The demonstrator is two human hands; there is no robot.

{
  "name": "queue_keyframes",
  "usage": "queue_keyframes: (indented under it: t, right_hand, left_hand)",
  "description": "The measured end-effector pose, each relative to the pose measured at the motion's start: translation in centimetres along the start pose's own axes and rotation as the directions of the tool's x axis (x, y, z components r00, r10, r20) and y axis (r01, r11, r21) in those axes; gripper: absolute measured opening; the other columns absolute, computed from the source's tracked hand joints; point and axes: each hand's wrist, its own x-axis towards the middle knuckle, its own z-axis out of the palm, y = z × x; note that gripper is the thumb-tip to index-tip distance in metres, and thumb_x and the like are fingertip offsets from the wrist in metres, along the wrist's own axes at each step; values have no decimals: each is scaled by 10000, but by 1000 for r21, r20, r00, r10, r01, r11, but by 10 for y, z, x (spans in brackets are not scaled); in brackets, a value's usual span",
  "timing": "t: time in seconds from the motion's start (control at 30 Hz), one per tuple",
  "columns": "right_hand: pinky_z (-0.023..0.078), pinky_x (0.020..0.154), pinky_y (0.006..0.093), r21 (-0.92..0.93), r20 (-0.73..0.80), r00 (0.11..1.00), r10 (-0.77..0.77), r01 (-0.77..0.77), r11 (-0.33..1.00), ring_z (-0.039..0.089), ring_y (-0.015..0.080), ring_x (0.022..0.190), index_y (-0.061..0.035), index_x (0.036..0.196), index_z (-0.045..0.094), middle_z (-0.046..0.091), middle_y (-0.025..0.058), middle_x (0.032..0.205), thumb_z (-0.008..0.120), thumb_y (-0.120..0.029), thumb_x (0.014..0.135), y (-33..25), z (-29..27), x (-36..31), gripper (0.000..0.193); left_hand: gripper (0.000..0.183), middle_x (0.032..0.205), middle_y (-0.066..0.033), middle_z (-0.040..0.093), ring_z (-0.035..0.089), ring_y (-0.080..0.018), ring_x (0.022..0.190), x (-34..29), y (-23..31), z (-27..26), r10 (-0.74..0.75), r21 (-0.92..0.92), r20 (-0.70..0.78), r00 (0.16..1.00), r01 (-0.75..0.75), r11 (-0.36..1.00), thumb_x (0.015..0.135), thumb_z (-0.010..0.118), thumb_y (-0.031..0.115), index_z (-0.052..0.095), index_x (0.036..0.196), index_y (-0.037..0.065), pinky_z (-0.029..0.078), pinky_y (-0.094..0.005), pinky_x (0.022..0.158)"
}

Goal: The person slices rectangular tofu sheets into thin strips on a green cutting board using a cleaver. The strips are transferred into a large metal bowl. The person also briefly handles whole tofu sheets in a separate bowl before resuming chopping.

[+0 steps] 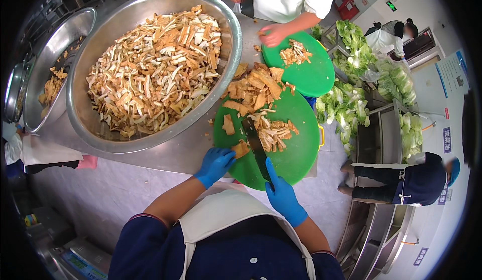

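Observation:
My right hand (285, 198), in a blue glove, grips a dark-bladed cleaver (255, 140) whose blade is over the round green cutting board (296, 162). At the board's left edge my left hand (217, 164), gloved in blue too, pinches a flat brown piece that looks like fried tofu (241, 149). Cut strips (273, 133) lie just right of the blade. A pile of uncut brown slabs (256, 87) rests at the board's far side, and a single slab (228, 124) lies left of the blade.
A large steel basin (235, 54) heaped with cut strips stands left of the board, beside another steel basin (84, 21). Across the table, a co-worker's hand (273, 35) is near a second green board (321, 74); their other hand holds a knife (247, 6). Leafy greens (346, 104) are stacked right.

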Motion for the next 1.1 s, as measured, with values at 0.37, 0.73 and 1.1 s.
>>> queue_keyframes:
  t: [0.37,0.73,1.1]
  right_hand:
    - [452,641,451,-67,-63,990,-126,121,990,542,374,644,-267,1436,214,531,243,706,491,-54,820,19,9,-2,708]
    - [455,706,447,-123,68,998,0,8,992,563,389,739,-256,1437,210,550,243,794,505,-41,814,13,5,-3,723]
    - [460,761,429,-41,78,997,27,-24,999,572,414,854,-216,1435,225,566,278,973,480,-22,811,-1,-3,-11,701]
  left_hand:
    - [159,852,-47,622,576,-271,776,9,6,18,-22,36,-8,1000,22,999,735,674,179,645,881,121,444,-384,678]
    - [125,803,-34,620,568,-264,753,5,5,18,5,49,-69,998,-1,999,725,665,149,655,850,144,438,-387,679]
    - [92,774,-27,622,569,-258,749,0,1,22,-41,34,-92,995,44,998,712,666,148,664,803,156,431,-389,680]
